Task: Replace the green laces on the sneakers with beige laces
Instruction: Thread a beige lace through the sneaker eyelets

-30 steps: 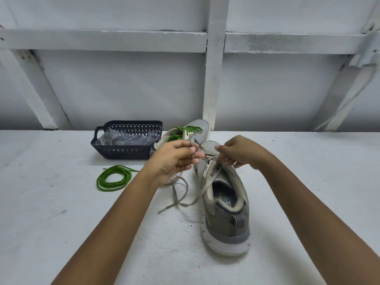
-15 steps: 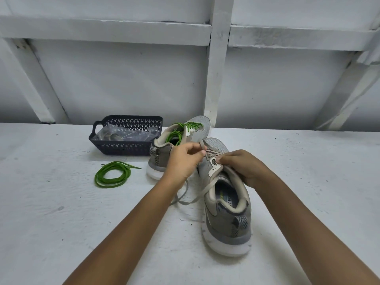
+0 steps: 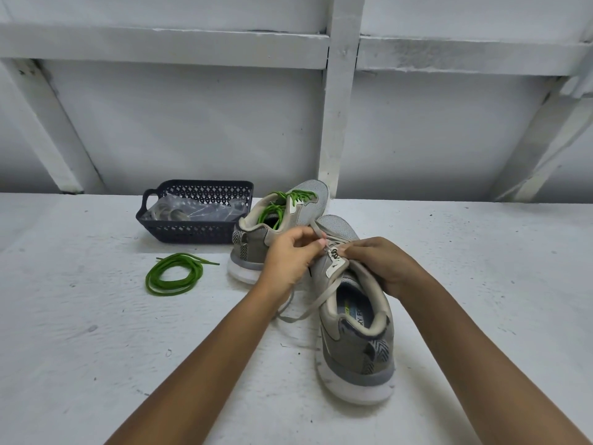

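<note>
1. Change: the left grip [image 3: 290, 255] has been brought in from the left to the tongue of the near sneaker [image 3: 356, 332]. Both grips are now bunched at the top eyelets. The slack loop of beige lace [image 3: 316, 303] on the desk [image 3: 96, 348] has been shortened.
2. Meaning: the lace is judged pulled through an upper eyelet, so the near sneaker is taken as almost relaced.
3. Left grip: clamped on the beige lace, pinched between thumb and fingertips.
4. Right grip [image 3: 382, 264]: fingers curled and pinched on the same lace at the top eyelet, it seems. Exact contact is hidden.
5. Lace position: held between the two grips, then dropped down the shoe's left side to the desk under the left wrist.
6. Left to do: the far sneaker [image 3: 272, 232] is still threaded with a green lace [image 3: 282, 203]. The removed green lace [image 3: 175, 274] lies coiled in front of the basket [image 3: 192, 232].
</note>
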